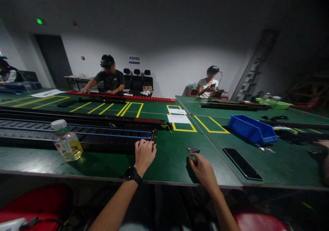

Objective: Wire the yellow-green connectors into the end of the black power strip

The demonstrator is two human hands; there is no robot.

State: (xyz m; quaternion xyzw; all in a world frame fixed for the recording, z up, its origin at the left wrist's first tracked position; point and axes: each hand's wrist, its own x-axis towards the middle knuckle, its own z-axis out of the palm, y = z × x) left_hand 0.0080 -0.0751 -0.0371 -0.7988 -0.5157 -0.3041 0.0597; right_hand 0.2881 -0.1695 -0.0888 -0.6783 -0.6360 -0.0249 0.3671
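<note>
My left hand [144, 154], a black watch on its wrist, rests with curled fingers on the near right end of a long black strip [77, 135] lined with sockets and blue wires. My right hand [203, 169] lies on the green table [169, 162], fingers bent, its fingertips just short of a small dark plate [192, 150]. Whether it touches the plate is unclear.
A bottle of yellowish drink [66, 144] stands at the left. A dark flat slab [242, 163] and a blue bin [252, 129] lie to the right. Paper sheets [178, 118] sit in yellow-taped boxes. Two people sit at the far side. Another person's hand [322, 144] shows at the right edge.
</note>
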